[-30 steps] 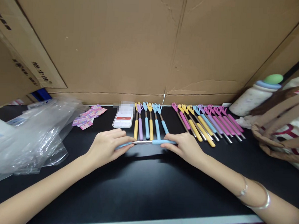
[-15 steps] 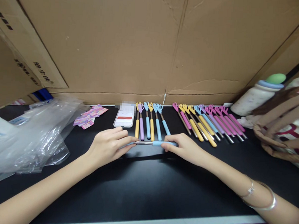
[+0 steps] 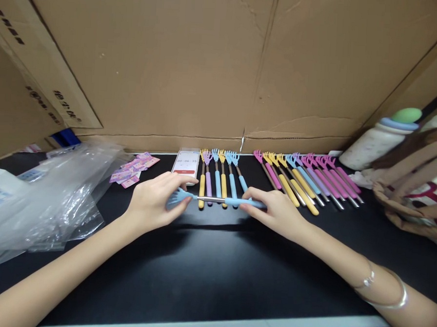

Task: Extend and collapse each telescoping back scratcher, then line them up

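1. right hand in action: its grip is clamped on the handle of a blue scratcher, held crosswise above the bench!
2. over at the claw end, the left hand has its thumb and forefinger apart, the claw head between them.
3. far left, a glossy heap of clear plastic bags; i can't tell whether anything's inside.
4. right side, a white bottle leans under its green top, contents hidden, beside a beige-and-white bag, contents hidden too.
5. between them: colourful cards, a phone and two rows of scratchers.
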### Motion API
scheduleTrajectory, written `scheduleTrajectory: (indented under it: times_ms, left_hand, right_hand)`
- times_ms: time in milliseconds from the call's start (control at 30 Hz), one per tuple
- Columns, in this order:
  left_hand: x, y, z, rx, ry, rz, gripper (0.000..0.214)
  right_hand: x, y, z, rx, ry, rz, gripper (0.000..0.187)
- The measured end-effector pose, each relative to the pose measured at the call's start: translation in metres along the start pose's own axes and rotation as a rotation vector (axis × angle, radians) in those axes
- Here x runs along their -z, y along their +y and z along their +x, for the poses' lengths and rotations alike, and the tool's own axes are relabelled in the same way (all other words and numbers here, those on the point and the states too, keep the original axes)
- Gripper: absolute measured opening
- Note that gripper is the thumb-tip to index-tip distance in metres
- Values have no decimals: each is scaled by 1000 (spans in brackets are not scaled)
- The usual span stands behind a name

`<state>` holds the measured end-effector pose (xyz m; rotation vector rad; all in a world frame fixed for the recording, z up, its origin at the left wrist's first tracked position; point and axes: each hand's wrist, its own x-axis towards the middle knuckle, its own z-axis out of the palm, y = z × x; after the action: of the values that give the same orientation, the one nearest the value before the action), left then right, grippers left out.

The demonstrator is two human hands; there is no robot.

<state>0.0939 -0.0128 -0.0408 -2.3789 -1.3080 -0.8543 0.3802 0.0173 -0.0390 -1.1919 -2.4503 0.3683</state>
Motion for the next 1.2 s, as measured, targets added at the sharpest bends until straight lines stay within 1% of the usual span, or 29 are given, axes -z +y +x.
scheduleTrajectory:
  times_ms: [67,167,267,333,400,533,633,700,800,1033,1200]
  left_hand:
    - [-2,-2,-1,107,-30,-68,27]
    - [-5,-4,0,242,-143,-222,25]
    - [-5,-2,2,318,-264,-480,22]
    - [-4,-1,5,349,-298,-641,21]
    - [-4,-2,7,377,-290,-739,22]
    - [-3,-8,7,430,-188,-762,24]
    - [-4,-11,6,486,-95,-792,26]
    - [-6,-11,6,521,-62,-835,26]
    - [-9,-9,5,550,-60,-871,25]
    - [-12,-4,0,578,-129,-928,27]
    - [-12,0,-2,579,-53,-969,24]
  right_hand:
    - [1,1,0,12,27,-8,31]
    - [1,4,2,19,48,-14,31]
    - [1,6,3,22,35,12,33]
    - [2,6,3,18,20,37,34]
    - [3,6,4,9,8,62,34]
    - [5,4,5,21,10,128,28]
    - [5,3,5,17,72,198,22]
    - [3,2,5,-16,136,264,22]
    - [0,3,5,-57,187,359,21]
    - [-8,8,6,-74,161,456,17]
    - [-9,4,3,-69,174,485,17]
